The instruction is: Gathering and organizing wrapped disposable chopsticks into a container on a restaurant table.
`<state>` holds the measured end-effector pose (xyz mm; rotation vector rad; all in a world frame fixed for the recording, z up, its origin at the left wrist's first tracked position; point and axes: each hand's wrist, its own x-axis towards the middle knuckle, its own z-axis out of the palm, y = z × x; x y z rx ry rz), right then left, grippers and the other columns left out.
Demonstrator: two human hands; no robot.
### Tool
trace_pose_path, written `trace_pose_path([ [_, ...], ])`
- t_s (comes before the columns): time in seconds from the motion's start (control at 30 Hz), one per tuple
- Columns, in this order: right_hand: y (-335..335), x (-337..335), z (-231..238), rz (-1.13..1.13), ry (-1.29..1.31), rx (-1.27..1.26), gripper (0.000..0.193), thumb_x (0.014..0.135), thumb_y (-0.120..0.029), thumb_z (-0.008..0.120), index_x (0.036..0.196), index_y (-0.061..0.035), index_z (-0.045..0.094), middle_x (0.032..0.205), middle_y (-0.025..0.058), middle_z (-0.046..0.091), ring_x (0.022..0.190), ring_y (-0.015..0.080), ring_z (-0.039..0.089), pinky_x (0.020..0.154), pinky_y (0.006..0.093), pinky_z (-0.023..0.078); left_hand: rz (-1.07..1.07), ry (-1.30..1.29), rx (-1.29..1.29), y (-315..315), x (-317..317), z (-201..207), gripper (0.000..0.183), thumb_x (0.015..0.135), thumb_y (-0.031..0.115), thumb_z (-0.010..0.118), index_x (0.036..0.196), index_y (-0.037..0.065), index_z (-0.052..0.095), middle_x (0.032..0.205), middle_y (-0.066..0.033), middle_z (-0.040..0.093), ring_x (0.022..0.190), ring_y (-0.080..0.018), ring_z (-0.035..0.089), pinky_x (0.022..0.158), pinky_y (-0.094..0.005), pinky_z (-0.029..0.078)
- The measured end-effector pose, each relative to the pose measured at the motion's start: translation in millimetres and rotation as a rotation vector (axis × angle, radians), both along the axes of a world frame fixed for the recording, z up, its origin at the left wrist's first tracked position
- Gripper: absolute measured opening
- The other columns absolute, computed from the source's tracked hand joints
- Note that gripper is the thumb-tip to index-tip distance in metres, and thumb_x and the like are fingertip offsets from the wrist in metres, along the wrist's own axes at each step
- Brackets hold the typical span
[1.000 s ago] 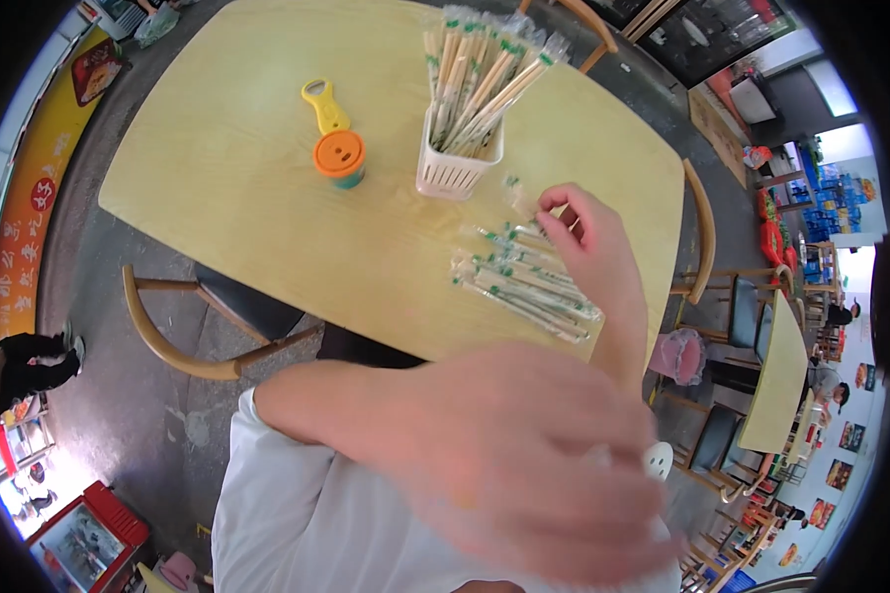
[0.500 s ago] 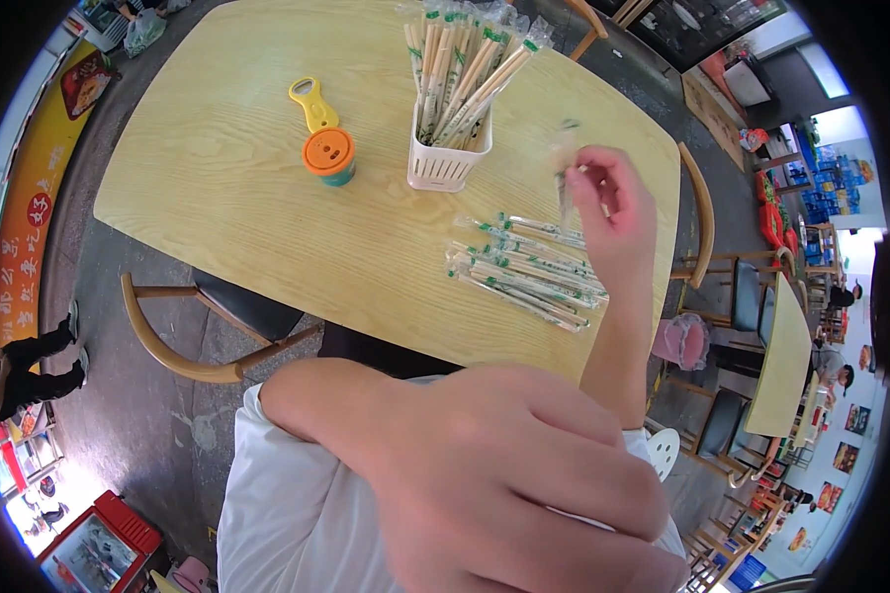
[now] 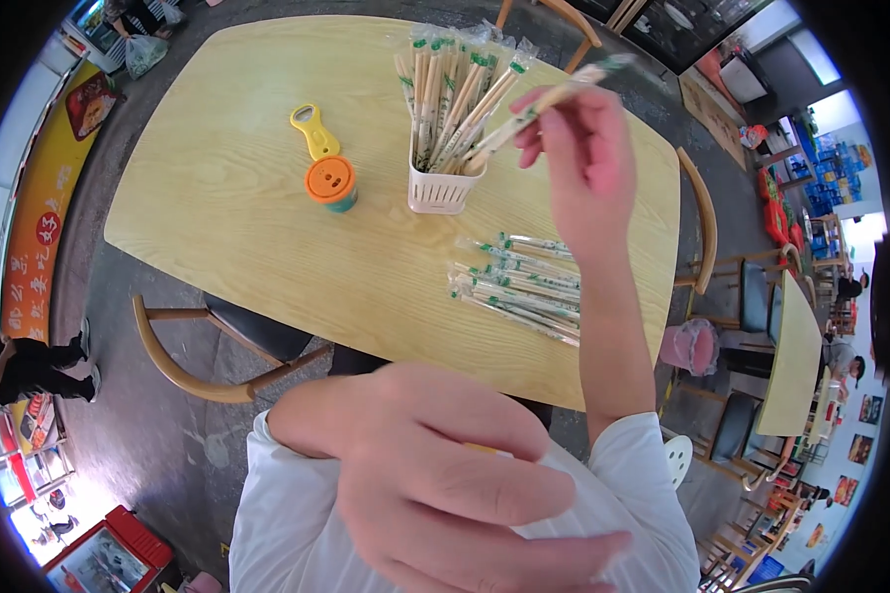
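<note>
My right hand [image 3: 588, 148] is closed on a plastic-wrapped pair of chopsticks [image 3: 505, 132]. The pack slants, its lower end at the rim of a white slotted holder [image 3: 437, 194] and its upper end pointing up to the right. Many wrapped chopsticks [image 3: 450, 94] stand in the holder. Several more packs [image 3: 519, 287] lie side by side on the table, left of my right forearm. Close to the camera, my left hand [image 3: 445, 484] hangs before my white shirt with its fingers loosely bent and apart. I see nothing held in it.
Left of the holder, on the wooden table [image 3: 227, 188], are a yellow bottle opener [image 3: 316, 133] and a small tub with an orange lid [image 3: 330, 180]. Chairs [image 3: 193, 385] stand around the table. A pink bin [image 3: 692, 346] is to the right. Someone in dark trousers [image 3: 40, 366] stands far left.
My right hand has moved up and left from above the lying packs to the holder, carrying the wrapped chopsticks. My left hand has shifted slightly left and its fingers have spread more.
</note>
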<state>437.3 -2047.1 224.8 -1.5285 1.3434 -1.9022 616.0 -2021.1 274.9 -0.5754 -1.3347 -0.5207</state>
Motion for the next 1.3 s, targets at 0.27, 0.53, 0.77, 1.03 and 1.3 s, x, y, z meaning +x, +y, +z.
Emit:
trace_pose_path([
  [0.27,-14.8,1.2,-27.3,-0.026,0.007,0.213,0.016,0.101,0.001,0.064,0.117,0.0042,0.062,0.099,0.009,0.067,0.082,0.0135,0.068,0.068,0.028,0.06,0.658,-0.795,0.396,-79.5,-0.5,-31.8,0.026,0.088,0.013,0.08,0.111,0.008,0.071,0.092,-0.0067,0.07,0.08,-0.0234,0.068,0.068,-0.0328,0.054],
  [0.53,-10.6,-3.0,-34.4,-0.075,0.192,0.332,0.016,0.095,-0.003,0.073,0.11,0.0018,0.07,0.094,0.0105,0.073,0.079,0.0158,0.071,0.068,0.0286,0.058,0.572,-0.942,0.6,-106.8,-26.3,-72.5,0.018,0.095,0.014,0.076,0.109,0.004,0.069,0.093,-0.0108,0.071,0.079,-0.0262,0.073,0.064,-0.0358,0.058],
  [0.77,-4.1,-12.5,-32.4,-0.111,0.167,0.354,0.018,0.092,-0.01,0.079,0.101,0.0025,0.071,0.089,0.0098,0.073,0.076,0.0189,0.072,0.068,0.0293,0.058,0.624,-0.958,0.578,-111.4,-27.3,-75.8,0.015,0.097,0.014,0.073,0.106,0.002,0.068,0.091,-0.0119,0.07,0.075,-0.0288,0.071,0.064,-0.0392,0.055],
  [1.03,7.3,-8.6,-23.8,-0.166,0.337,0.365,0.022,0.09,-0.011,0.081,0.106,0.0001,0.072,0.099,0.011,0.072,0.08,0.0199,0.07,0.069,0.0304,0.058,0.676,-0.94,0.567,-97.9,-20.3,-73.8,0.016,0.097,0.019,0.074,0.105,0.006,0.068,0.09,-0.0078,0.069,0.077,-0.0254,0.07,0.063,-0.0371,0.053],
  [1.3,82.5,-56.3,-66.4,-0.184,0.553,0.757,0.022,0.09,-0.009,0.077,0.111,-0.0034,0.074,0.103,0.01,0.069,0.084,0.0223,0.069,0.074,0.034,0.056,0.418,-1.245,0.558,-65.4,12.4,-99.6,0.017,0.095,0.008,0.073,0.11,0.003,0.065,0.093,-0.0076,0.067,0.084,-0.0237,0.067,0.07,-0.0366,0.054],
])
